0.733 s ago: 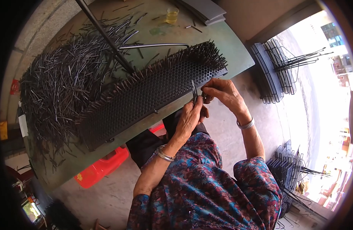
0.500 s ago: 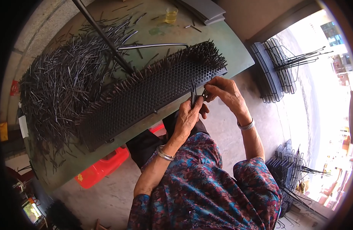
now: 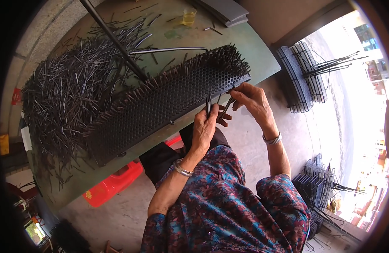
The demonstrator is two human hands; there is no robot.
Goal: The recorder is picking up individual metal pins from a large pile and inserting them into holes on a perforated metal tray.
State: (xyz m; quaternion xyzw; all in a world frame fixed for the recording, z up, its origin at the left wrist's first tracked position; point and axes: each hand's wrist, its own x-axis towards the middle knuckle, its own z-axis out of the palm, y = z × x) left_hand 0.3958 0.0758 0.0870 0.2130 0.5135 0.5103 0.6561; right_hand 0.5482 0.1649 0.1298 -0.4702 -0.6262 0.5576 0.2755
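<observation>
Just off the near edge of a long black panel full of holes [image 3: 156, 111], my left hand [image 3: 204, 128] is closed around a few thin dark strips [image 3: 209, 104] that stick up past its thumb. To the right of it, my right hand [image 3: 254, 102] pinches dark strips [image 3: 229, 105] that slant down toward the left hand's fingers. Rows of upright dark strips [image 3: 224, 59] fill the panel's far edge and crowd densely at its right end. Left of the panel spreads a large heap of loose dark strips [image 3: 72, 92].
A dark metal pole [image 3: 114, 40] with a thin curved rod crosses the green table [image 3: 262, 59]. A cup of yellow liquid [image 3: 189, 17] stands at the far side. A red plastic stool [image 3: 114, 185] sits under the table. Black wire racks [image 3: 304, 78] stand on the floor at right.
My right hand has moved slightly right, away from the left, showing longer strips between its fingers. My left hand has shifted a little left, and its lower fingers have spread.
</observation>
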